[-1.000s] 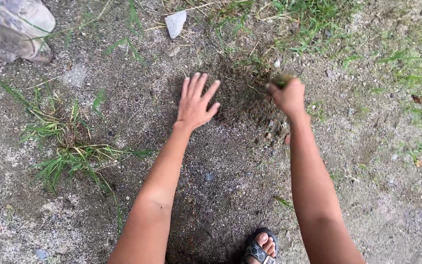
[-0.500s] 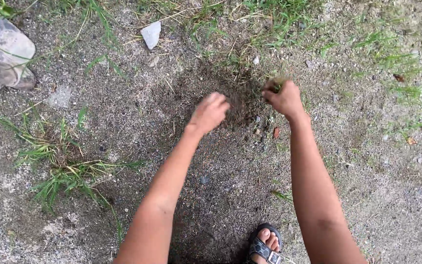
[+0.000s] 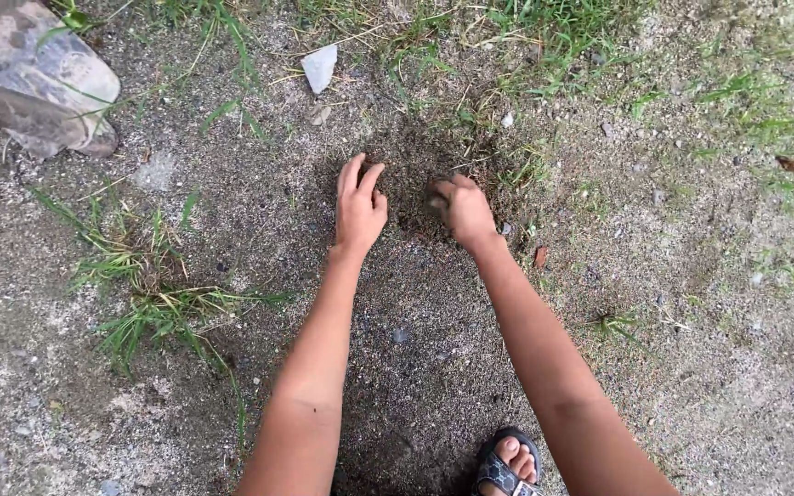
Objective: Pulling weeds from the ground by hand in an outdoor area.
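Observation:
Both my hands rest on a patch of dark, loosened soil in sandy ground. My left hand lies palm down at the patch's left side, fingers stretched forward and close together, holding nothing. My right hand is just to its right, fingers curled down around a small dark clump of soil. The two hands are about a hand's width apart. What lies under the right palm is hidden.
A large grey rock sits at the far left. A pale stone shard lies beyond the soil patch. Grass tufts grow to the left, more grass along the far edge. My sandalled foot is below.
My right hand, raised with a green tuft before, has come down and left onto the dark soil, and the tuft is gone. My left hand went from spread to curled to flat on the soil.

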